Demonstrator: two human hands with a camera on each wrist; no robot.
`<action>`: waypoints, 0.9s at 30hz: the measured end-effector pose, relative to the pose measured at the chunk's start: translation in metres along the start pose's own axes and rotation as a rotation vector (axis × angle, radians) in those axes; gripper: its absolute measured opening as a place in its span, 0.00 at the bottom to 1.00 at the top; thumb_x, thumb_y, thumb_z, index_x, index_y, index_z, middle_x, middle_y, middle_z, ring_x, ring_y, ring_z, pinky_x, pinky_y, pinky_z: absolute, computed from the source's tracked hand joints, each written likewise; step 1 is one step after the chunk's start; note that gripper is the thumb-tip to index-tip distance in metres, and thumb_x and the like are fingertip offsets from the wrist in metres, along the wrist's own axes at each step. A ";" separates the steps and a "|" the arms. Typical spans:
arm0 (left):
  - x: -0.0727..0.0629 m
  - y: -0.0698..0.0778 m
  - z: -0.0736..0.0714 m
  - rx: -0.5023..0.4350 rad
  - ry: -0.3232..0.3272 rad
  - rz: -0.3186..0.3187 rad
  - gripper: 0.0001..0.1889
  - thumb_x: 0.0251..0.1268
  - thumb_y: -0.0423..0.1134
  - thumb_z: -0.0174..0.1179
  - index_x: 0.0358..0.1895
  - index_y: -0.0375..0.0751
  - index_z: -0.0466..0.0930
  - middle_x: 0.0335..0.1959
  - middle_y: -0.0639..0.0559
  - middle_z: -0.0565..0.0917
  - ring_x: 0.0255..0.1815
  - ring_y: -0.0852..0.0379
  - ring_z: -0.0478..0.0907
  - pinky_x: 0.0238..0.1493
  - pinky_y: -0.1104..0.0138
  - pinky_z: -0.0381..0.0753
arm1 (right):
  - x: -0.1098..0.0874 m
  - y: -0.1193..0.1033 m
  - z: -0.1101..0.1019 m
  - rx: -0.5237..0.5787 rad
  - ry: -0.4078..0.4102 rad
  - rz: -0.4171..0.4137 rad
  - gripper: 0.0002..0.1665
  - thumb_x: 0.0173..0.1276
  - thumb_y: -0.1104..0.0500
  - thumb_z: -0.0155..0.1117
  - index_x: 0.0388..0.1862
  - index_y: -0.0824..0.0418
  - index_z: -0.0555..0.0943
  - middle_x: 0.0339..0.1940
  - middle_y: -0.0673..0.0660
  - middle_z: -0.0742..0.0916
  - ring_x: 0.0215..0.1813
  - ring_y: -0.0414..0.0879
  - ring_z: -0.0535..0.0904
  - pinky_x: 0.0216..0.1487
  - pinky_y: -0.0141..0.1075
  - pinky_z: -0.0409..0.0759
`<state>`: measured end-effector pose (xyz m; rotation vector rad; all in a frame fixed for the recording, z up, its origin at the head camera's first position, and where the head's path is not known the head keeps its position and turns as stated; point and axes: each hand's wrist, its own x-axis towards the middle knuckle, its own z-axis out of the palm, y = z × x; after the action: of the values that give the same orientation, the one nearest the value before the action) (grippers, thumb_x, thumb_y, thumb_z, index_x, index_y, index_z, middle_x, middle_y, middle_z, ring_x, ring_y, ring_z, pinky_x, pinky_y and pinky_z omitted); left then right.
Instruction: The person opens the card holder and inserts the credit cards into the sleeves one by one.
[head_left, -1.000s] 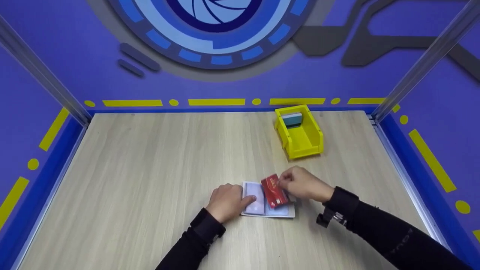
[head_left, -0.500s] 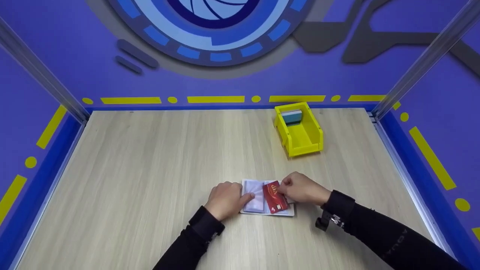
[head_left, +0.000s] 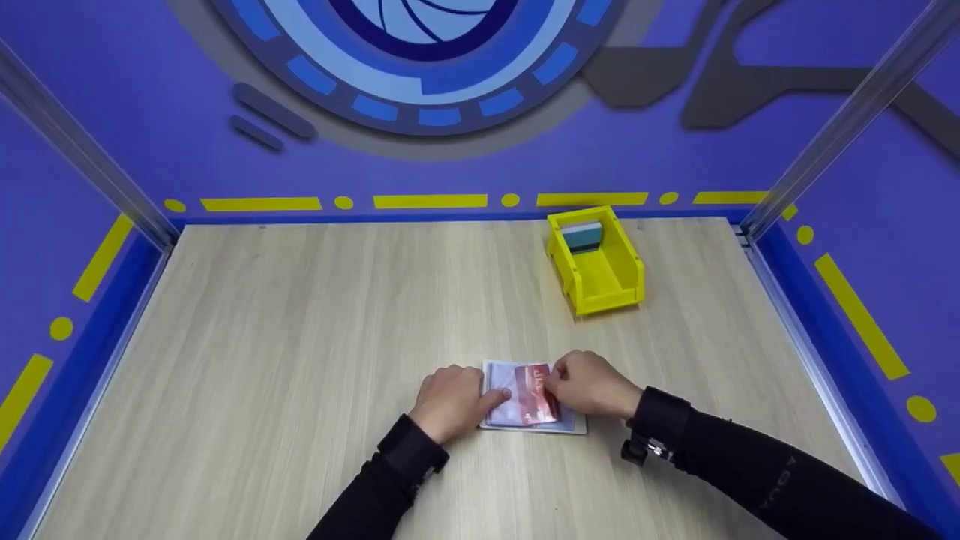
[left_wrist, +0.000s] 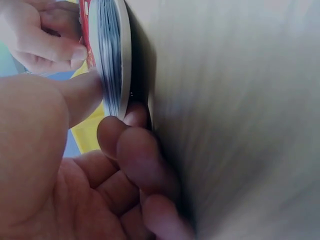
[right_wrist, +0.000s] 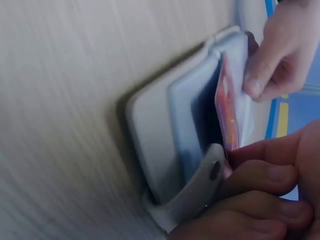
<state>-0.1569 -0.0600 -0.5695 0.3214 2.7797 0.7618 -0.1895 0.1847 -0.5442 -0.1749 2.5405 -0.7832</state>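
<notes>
An open card holder (head_left: 571, 427) with a pale cover and clear sleeves lies on the table in front of me. My left hand (head_left: 450, 405) holds its left side, thumb on top of the sleeves and fingers at the outer edge. A red card (head_left: 534, 397) lies over the left sleeves, looking hazy in the head view as if behind clear plastic. My right hand (head_left: 591, 384) pinches the card's right edge. The right wrist view shows a strap with a snap (right_wrist: 195, 195) beside the right fingers. Stacked sleeves (left_wrist: 109, 45) show edge-on in the left wrist view.
A yellow bin (head_left: 609, 306) stands toward the back right, with blue-green and white cards (head_left: 583, 236) leaning inside at its rear. Blue panels (head_left: 337, 169) wall the wooden table (head_left: 300, 315) at the back and both sides.
The red card has moved left and straightened, from above the holder's right part to the left sleeves. My right hand has shifted left with it. The left hand keeps its hold.
</notes>
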 end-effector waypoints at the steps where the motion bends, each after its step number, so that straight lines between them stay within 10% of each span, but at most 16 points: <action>1: 0.000 0.000 0.000 -0.001 0.001 0.000 0.26 0.76 0.61 0.69 0.25 0.49 0.74 0.21 0.58 0.66 0.23 0.56 0.65 0.25 0.63 0.63 | -0.001 0.000 0.002 -0.003 -0.002 -0.001 0.23 0.80 0.53 0.65 0.21 0.54 0.77 0.21 0.48 0.75 0.27 0.44 0.72 0.31 0.36 0.67; 27: -0.001 0.001 0.004 0.016 0.045 0.007 0.32 0.75 0.62 0.68 0.19 0.52 0.63 0.19 0.58 0.62 0.20 0.56 0.62 0.22 0.63 0.59 | 0.003 -0.017 0.018 -0.057 0.027 -0.158 0.25 0.82 0.53 0.67 0.19 0.53 0.82 0.18 0.45 0.76 0.25 0.41 0.71 0.32 0.35 0.67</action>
<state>-0.1546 -0.0573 -0.5721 0.3206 2.8294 0.7576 -0.1839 0.1612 -0.5490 -0.3910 2.6001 -0.7770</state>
